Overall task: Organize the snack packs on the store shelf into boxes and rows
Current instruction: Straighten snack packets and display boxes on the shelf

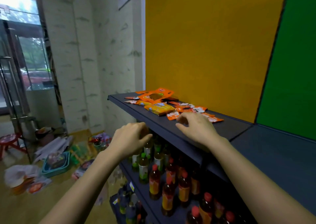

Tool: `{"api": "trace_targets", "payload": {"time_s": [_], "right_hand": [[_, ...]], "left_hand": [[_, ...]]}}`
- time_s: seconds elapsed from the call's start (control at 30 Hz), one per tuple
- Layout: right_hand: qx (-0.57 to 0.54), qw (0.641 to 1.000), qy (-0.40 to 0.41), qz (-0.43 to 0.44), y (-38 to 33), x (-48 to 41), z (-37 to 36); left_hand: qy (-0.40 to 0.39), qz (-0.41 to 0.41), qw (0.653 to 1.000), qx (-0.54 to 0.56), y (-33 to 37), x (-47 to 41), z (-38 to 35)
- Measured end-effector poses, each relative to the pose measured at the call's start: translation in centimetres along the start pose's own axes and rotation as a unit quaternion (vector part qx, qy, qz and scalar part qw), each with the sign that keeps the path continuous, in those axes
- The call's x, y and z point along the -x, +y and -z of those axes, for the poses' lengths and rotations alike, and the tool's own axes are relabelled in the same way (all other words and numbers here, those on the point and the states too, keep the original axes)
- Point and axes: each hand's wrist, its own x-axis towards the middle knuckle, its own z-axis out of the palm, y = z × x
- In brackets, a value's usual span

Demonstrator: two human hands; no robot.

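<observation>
Your snack packs [160, 104] lie heaped on the top shelf [227, 129], mid-frame. Your right hand [196, 127] hovers just beside the nearest packs, fingers loosely bent, holding nothing. Your left hand [131, 139], left of it by the shelf edge, is loose and empty too, above the bottles [154, 181].

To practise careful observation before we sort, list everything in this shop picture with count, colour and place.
wall panels: two, yellow and green, back right
top shelf: one, dark grey-blue, below wall panels
snack packs: many, mostly orange, some yellow, loose pile on top shelf
bottles: many, red or green caps, lower shelf
stool: one, red, floor far left
basket: one, teal, floor left
left hand: one, bare, at top shelf's front edge
right hand: one, bare, over top shelf beside packs
</observation>
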Motion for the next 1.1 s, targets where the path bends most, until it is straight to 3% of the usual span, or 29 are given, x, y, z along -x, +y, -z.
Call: {"api": "trace_targets", "payload": {"time_s": [0.23,0.6,0.9,1.1], "right_hand": [[0.032,0.998,0.008,-0.048,0.3,-11.2,-3.1],[0.134,0.979,-0.025,-0.15,1.1,-21.6,-7.4],[0.128,0.952,-0.056,-0.271,-0.2,-26.3,-10.8],[0.074,0.93,-0.035,-0.357,-0.6,-26.3,-12.2]], "left_hand": [[0.013,-0.029,0.999,0.007,-6.8,-10.0,-2.4],[-0.004,-0.078,0.992,0.099,-16.3,-21.5,-9.5],[-0.022,-0.184,0.971,0.153,-23.1,-30.6,-13.3],[-0.028,-0.201,0.957,0.208,-25.6,-34.3,-15.0]]}}
